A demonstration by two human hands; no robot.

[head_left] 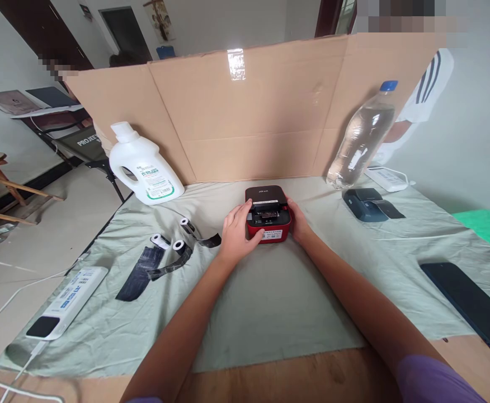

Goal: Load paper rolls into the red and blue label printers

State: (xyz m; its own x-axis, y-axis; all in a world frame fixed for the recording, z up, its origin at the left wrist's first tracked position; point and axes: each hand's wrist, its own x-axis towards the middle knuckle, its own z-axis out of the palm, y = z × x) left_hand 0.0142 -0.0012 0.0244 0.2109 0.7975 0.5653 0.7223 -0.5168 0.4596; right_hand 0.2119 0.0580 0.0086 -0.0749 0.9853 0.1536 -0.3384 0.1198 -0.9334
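A small red and black box-shaped device (269,214) stands near the middle of the cloth, a white label on its front. Its black lid looks slightly raised, with a dark slot below the lid's edge. My left hand (240,230) grips the left side, fingertips at the lid's edge and thumb on the front. Against the right side rests my right hand (298,221), its fingers partly hidden behind the device. Left of my left hand lie several small white-cored rolls (179,246) with black strips (141,274) unrolled from them.
A cardboard screen (249,112) closes off the back. Before it stand a white jug (146,168) and a water bottle (364,140). A dark blue device (364,205) and a black phone (467,302) lie right; a power strip (69,302) lies left. Someone's sleeve (436,84) shows behind.
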